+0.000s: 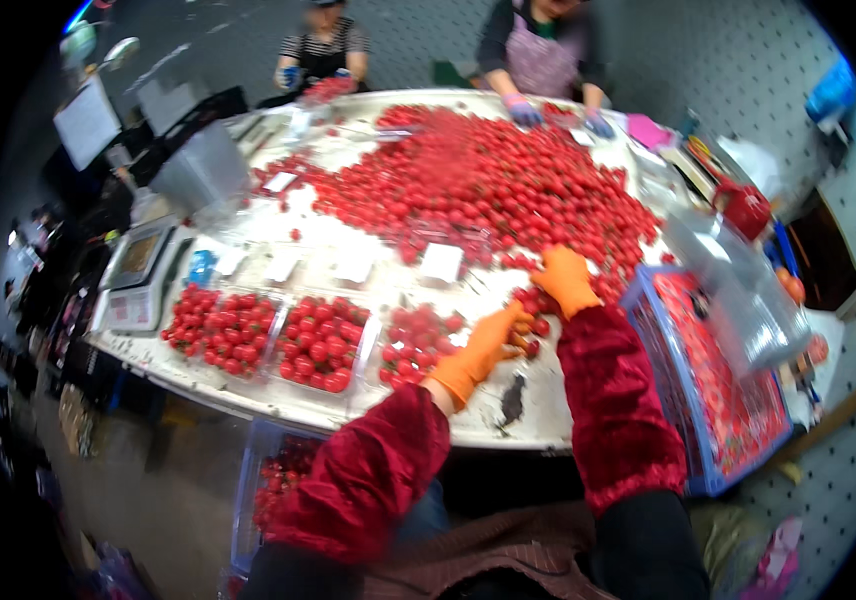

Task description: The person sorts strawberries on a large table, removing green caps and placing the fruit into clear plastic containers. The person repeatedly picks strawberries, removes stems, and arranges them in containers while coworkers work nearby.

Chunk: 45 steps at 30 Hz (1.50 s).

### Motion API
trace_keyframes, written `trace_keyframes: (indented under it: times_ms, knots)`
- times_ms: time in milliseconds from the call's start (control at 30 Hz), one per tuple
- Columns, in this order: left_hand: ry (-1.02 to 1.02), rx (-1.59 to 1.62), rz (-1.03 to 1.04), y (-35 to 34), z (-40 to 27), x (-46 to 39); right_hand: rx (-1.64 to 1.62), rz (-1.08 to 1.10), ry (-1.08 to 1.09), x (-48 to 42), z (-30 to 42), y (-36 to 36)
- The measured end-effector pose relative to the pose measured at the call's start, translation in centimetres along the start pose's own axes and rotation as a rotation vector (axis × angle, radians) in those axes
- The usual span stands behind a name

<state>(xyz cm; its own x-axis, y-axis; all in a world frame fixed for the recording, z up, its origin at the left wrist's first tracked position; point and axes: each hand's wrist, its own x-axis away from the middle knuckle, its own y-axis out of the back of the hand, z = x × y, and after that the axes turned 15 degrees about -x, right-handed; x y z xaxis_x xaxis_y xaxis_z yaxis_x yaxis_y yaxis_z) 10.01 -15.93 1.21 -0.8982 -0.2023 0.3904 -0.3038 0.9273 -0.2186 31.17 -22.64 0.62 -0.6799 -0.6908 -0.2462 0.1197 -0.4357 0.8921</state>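
Observation:
Both hands wear orange gloves, with dark red sleeve covers above. My left hand [477,356] reaches over the table beside some loose cherry tomatoes [539,304], its fingers curled near them; whether it grips any is unclear. My right hand [567,281] is just beyond and to the right, palm down at the near edge of a large heap of cherry tomatoes [510,187], its fingertips hidden. Left of my left hand, clear plastic punnets of tomatoes [323,345] stand in a row; the nearest punnet [413,341] looks blurred. Behind them lie several white labelled packs [441,264].
A digital scale [139,274] stands at the table's left end. Stacked clear containers [203,169] rise behind it. A blue crate [698,420] with red lining is at the right, another crate [248,487] below the near edge. Two people [323,49] [544,52] work across the table.

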Motion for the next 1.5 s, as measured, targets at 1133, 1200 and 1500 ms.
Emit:
trace_keyframes:
  times_ms: [1133,1200,1500]
  knots:
    - [-0.159,0.119,0.177,2.9,-4.2,6.1,-0.610,-0.518,0.093,15.1,-0.3,-0.3]
    - [-0.262,0.143,0.111,3.0,-6.6,10.0,-0.542,-0.505,0.051,15.2,-0.9,0.1]
    - [-0.225,-0.499,-0.730,14.2,1.4,33.1,-0.667,-0.459,0.006,15.7,-0.8,-1.2]
